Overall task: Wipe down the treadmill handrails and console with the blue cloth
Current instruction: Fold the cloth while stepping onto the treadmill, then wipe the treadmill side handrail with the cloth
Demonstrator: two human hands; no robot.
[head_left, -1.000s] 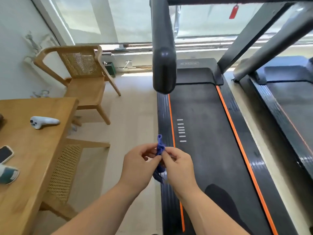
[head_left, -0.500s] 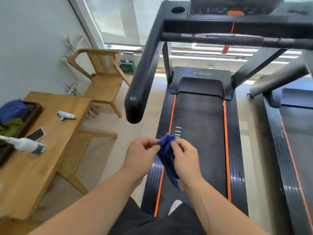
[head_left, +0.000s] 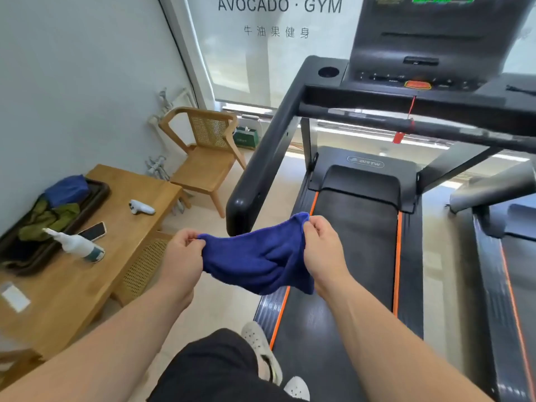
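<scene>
I'm pinching the blue cloth (head_left: 255, 259) by its top corners, one in my left hand (head_left: 185, 250), one in my right hand (head_left: 322, 250), holding it spread at centre frame just below the handrail (head_left: 261, 158) end, with the console (head_left: 420, 53) at upper right. Pinches this light are risking a dropped corner on the reach.

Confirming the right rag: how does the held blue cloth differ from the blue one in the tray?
The held blue cloth is stretched open between left hand and right hand; the tray cloth lies bunched, untouched. The held one hangs in air by the handrail; the other rests in the dark tray. Both are deep blue.
</scene>
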